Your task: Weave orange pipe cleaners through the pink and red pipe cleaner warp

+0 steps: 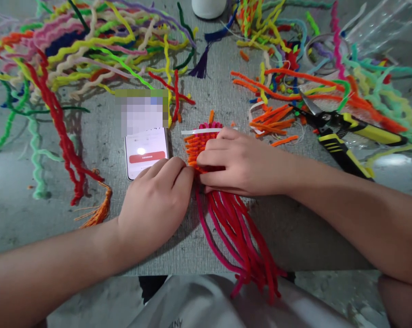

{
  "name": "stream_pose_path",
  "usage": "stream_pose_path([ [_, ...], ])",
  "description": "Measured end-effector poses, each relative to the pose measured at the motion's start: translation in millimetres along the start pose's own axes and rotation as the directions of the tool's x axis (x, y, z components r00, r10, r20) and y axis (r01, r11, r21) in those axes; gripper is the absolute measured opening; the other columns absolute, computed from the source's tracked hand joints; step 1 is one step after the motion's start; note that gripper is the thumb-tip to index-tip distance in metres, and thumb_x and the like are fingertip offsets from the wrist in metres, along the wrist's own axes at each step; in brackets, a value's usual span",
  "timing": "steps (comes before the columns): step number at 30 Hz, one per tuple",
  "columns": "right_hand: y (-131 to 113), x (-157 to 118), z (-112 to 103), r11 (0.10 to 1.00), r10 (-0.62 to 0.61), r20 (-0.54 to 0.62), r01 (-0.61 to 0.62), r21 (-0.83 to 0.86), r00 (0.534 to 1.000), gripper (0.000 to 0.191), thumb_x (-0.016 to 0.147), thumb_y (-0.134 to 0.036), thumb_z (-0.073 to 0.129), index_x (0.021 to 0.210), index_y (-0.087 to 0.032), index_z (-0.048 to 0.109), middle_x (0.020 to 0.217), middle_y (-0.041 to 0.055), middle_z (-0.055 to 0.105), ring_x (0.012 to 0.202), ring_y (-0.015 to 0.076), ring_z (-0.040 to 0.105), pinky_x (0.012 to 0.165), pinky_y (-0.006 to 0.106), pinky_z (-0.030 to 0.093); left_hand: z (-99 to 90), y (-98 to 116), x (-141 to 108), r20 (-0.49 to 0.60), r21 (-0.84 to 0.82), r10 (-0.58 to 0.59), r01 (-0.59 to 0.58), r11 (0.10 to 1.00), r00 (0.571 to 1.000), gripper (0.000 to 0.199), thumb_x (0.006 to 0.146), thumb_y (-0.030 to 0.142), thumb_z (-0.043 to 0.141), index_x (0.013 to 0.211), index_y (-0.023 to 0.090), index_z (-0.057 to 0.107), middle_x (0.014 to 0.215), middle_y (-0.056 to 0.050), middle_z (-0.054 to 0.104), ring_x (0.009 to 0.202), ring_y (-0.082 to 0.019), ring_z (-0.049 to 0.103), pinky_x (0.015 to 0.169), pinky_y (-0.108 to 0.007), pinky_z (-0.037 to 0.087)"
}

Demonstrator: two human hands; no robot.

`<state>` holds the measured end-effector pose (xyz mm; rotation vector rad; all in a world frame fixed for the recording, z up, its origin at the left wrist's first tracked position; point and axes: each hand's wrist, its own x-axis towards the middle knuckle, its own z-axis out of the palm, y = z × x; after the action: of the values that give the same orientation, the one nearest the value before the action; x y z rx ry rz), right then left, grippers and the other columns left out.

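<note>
Both hands are at a woven piece of pipe cleaners [194, 148], orange across and pink-red lengthwise. A white strip [201, 131] crosses its upper end. My left hand [160, 196] is closed at the lower left edge of the weave, its fingertips curled out of sight. From above, my right hand [242, 161] presses bent fingers over the right side of the piece, thumb tucked below. Loose red and pink pipe cleaners [242, 241] run out beneath the right hand and hang over the table's front edge.
A phone [147, 157] lies beside my left hand. Black-and-yellow cutting pliers [342, 132] rest open at the right, near cut orange pieces [274, 122]. Tangled coloured pipe cleaners [90, 45] cover the back left. An orange tassel [101, 207] lies left; a blue tassel [202, 61] lies at the back.
</note>
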<state>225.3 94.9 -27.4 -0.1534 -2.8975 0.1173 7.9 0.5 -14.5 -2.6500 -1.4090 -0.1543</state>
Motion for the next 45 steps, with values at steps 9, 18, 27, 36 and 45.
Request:
stream_pose_path([
  [9,-9,4,-4,0.996,0.055,0.052,-0.052,-0.071,0.997,0.035,0.111,-0.021,0.036,0.103,-0.022,0.070,0.096,0.0046,0.064,0.095,0.0218,0.052,0.082,0.038,0.035,3.1,-3,5,-0.014,-0.039,0.040,-0.040,0.998,0.999,0.017,0.097,0.014,0.053,0.083,0.017,0.062,0.082,-0.006,0.062,0.070,-0.024,0.058,0.060,-0.037,0.047],
  [18,-3,-3,3,0.995,0.056,-0.055,-0.051,0.089,0.997,0.032,0.111,-0.033,0.044,0.097,-0.018,0.069,0.099,0.0047,0.067,0.093,0.0196,0.055,0.085,0.038,0.037,-1.4,0,5,0.012,0.003,0.034,-0.034,0.999,0.999,0.015,0.098,0.016,0.055,0.086,0.018,0.062,0.083,-0.005,0.061,0.070,-0.026,0.059,0.060,-0.039,0.046],
  [27,1,-13,7,0.960,0.240,-0.118,-0.218,0.173,0.964,0.026,0.105,-0.035,0.057,0.095,-0.017,0.073,0.101,0.0073,0.069,0.097,0.0226,0.058,0.082,0.038,0.034,0.4,1,1,-0.035,0.004,0.037,-0.037,0.999,0.999,0.013,0.097,0.014,0.056,0.098,0.015,0.069,0.088,-0.007,0.067,0.074,-0.027,0.060,0.060,-0.040,0.048],
  [36,-15,-5,3,0.986,0.169,-0.103,-0.168,0.017,0.980,0.031,0.106,-0.020,0.048,0.088,-0.019,0.073,0.096,0.0043,0.070,0.092,0.0217,0.051,0.082,0.040,0.033,3.2,0,7,-0.055,-0.061,0.055,-0.058,0.996,0.997,0.017,0.098,0.014,0.053,0.092,0.015,0.069,0.085,-0.008,0.065,0.073,-0.026,0.059,0.063,-0.039,0.050],
  [45,-28,-2,0,0.986,0.162,-0.088,-0.165,-0.026,0.983,0.029,0.103,-0.014,0.050,0.080,-0.017,0.068,0.088,0.0039,0.068,0.084,0.0208,0.048,0.077,0.040,0.032,4.8,-2,9,0.018,-0.060,0.103,-0.102,0.993,0.995,0.020,0.101,0.015,0.048,0.086,0.017,0.062,0.086,-0.007,0.061,0.074,-0.024,0.057,0.063,-0.036,0.048],
])
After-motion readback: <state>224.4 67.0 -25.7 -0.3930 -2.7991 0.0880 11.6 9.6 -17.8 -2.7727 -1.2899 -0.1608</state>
